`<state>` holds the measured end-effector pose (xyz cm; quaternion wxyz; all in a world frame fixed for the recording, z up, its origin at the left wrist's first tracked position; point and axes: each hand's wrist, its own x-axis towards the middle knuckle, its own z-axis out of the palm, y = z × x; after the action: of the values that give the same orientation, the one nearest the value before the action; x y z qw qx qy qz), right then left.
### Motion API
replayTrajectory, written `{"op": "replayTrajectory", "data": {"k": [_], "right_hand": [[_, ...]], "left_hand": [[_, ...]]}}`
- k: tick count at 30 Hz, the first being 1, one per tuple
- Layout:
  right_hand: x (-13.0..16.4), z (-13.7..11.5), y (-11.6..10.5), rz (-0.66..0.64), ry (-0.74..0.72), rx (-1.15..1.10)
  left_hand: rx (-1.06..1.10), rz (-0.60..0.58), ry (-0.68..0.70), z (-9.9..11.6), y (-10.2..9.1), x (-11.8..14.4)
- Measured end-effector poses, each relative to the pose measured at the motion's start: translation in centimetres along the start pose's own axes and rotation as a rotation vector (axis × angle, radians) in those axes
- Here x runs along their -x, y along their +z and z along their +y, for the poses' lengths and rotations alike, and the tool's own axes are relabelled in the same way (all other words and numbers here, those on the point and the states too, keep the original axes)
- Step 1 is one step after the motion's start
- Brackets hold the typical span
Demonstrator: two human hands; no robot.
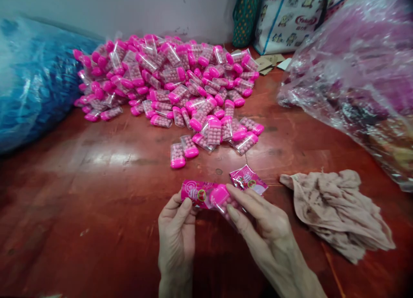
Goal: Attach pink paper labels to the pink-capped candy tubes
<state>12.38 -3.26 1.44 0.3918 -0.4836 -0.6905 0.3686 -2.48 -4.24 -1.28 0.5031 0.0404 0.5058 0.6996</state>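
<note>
Between thumb and fingers, my left hand pinches a printed pink wrapper sleeve. My right hand grips a small clear candy box with a bright pink cap, its cap end meeting the sleeve's right edge. Whether the cap has entered the sleeve I cannot tell. Just beyond my right fingers lies a small stack of similar flat pink wrapper sleeves. Farther off, a large heap of pink-capped candy boxes holds small pale pink balls. Two candy boxes lie side by side at the heap's near edge.
A big clear bag of blue pieces stands at the left. On the right are a bulky clear plastic bag with pink contents and a crumpled beige cloth. Cardboard scraps and a printed white bag sit by the wall.
</note>
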Motion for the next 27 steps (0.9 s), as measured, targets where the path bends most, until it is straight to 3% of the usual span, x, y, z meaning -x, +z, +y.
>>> {"op": "replayTrajectory", "data": {"k": [11,19,27], "right_hand": [[-0.45,-0.68,-0.41,-0.082,0.204,-0.173],[-0.4,-0.38,-0.08,-0.075,0.208,-0.159],[-0.45,0.03,0.09,-0.094,0.105,-0.043]], "left_hand": [[-0.022,-0.006,-0.013,-0.13,-0.01,-0.04],[0.001,-0.009,-0.011,-0.2,-0.05,-0.16],[0.003,-0.002,-0.01,-0.16,0.13,-0.18]]}}
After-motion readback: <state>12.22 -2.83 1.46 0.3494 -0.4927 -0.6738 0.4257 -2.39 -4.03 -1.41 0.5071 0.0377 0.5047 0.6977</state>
